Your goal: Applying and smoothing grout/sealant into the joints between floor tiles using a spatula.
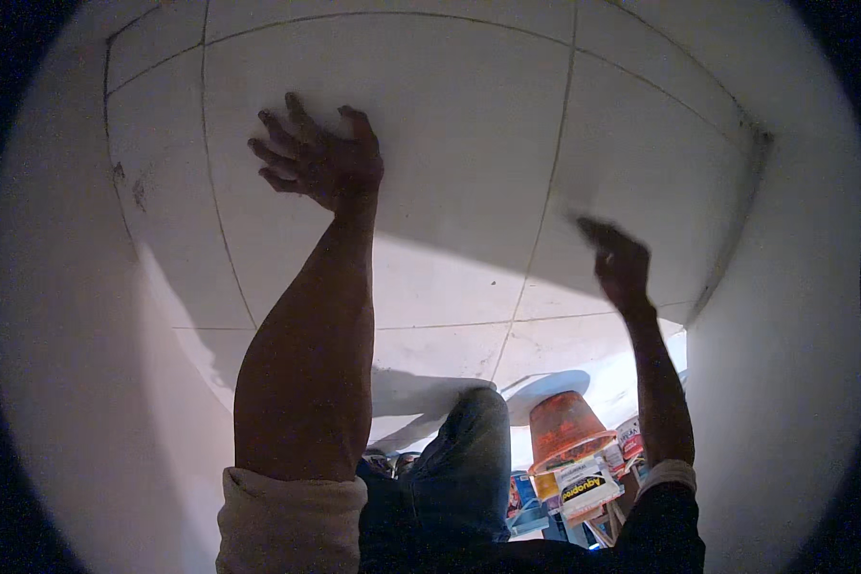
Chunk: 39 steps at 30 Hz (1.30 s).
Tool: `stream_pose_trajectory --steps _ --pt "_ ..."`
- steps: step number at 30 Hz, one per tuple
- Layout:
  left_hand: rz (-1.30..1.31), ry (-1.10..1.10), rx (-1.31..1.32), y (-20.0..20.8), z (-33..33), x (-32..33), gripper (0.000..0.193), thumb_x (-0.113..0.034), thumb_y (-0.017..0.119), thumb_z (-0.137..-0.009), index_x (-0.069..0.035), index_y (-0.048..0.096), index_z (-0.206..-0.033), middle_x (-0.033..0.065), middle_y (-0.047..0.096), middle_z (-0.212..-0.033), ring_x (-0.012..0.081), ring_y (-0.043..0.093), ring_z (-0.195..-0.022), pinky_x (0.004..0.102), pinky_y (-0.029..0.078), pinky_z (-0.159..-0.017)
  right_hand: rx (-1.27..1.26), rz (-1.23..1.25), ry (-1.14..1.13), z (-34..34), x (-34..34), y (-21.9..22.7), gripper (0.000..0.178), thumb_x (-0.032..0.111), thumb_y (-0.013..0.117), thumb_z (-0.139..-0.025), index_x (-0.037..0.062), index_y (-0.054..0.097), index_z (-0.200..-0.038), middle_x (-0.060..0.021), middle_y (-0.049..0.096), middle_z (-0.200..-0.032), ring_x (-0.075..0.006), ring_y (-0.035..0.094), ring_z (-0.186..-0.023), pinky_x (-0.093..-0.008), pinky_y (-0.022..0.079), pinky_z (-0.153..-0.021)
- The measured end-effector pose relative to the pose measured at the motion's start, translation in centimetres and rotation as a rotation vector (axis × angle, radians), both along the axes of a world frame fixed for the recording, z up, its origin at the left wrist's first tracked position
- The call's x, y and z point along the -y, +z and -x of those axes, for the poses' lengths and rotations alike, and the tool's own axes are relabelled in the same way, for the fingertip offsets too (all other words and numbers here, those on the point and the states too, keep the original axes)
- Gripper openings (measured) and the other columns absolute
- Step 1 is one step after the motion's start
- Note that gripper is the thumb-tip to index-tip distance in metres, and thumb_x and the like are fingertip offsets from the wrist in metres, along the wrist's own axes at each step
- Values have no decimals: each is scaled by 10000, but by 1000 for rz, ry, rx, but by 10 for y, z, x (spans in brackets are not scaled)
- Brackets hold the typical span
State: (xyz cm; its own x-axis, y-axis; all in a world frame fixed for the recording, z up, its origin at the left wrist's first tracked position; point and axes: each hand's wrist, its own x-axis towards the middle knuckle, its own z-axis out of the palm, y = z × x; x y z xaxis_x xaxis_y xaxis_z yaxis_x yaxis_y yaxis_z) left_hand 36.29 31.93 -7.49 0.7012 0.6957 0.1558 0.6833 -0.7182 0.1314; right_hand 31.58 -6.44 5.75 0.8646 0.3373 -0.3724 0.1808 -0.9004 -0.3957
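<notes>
In the head view, you can see printed writing only low at the right, on a group of packages (584, 488). One of them has a white face with dark, bold letters over a yellow part; others are red, blue and white, and their small print is not clear to read.

The white tiled floor (450, 143) lies under and around both your hands. Your left hand (320, 158) is over a large tile at the upper left, with its fingers spread well apart; it seems to lie flat on the tile, with the fingers pointing up and to the left. Your right hand (622, 263) is at the right side, beyond a long grout line, and its fingers point to the upper left. It is blurred, so I cannot tell if the fingers are closed on something; a grey smear appears just beside the fingertips.

The tiles look smooth and pale, with thin dark joints, which bend because of the lens. Smooth pale walls (784, 316) stand at both sides, and dark stains mark some edges of the floor. A shadow covers the upper part, and a brighter band crosses below it. An orange bucket (566, 426), round and tapered, with a dirty surface, stands near your bent knee in blue jeans (469, 450), just beside the packages. Your left sleeve (292, 512) is rolled, of greyish beige cloth.
</notes>
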Motion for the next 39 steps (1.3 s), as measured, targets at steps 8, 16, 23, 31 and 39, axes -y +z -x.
stream_pose_trajectory --steps 8,16,23,31,39 --pt "13 22 3 0 0 2 726 -522 519 -887 -186 379 -1515 155 241 -1610 460 155 -1481 670 150 -1143 475 280 -274 -68 11 -29 268 3 554 -932 54 684 -1161 -144 708 -1155 -301 686 -1049 -370 536 -918" --pt "2 5 17 -2 3 3 720 -526 506 -901 -175 373 -1515 166 237 -1606 478 165 -1469 680 159 -1128 614 123 70 -137 -28 -40 289 47 565 -913 101 693 -1166 -165 715 -1057 -341 691 -914 -423 551 -814" --pt "20 9 10 2 2 2 726 -508 520 -896 -175 355 -1519 172 243 -1602 482 164 -1469 676 168 -1126 758 313 91 -185 -35 -50 276 199 566 -906 95 699 -1124 -167 716 -985 -356 689 -807 -459 569 -744" --pt "64 34 -55 6 2 2 735 -511 541 -880 -195 361 -1519 161 231 -1613 464 147 -1484 664 145 -1145 457 433 -320 -131 -82 -56 303 199 596 -861 74 683 -1122 -165 705 -936 -378 692 -790 -492 577 -708" --pt "3 8 55 6 0 2 704 -488 596 -879 -155 434 -1478 184 314 -1582 496 240 -1441 699 184 -1101 555 291 -211 -147 -131 -39 293 163 619 -855 143 691 -1138 -129 712 -935 -334 706 -822 -455 579 -695"
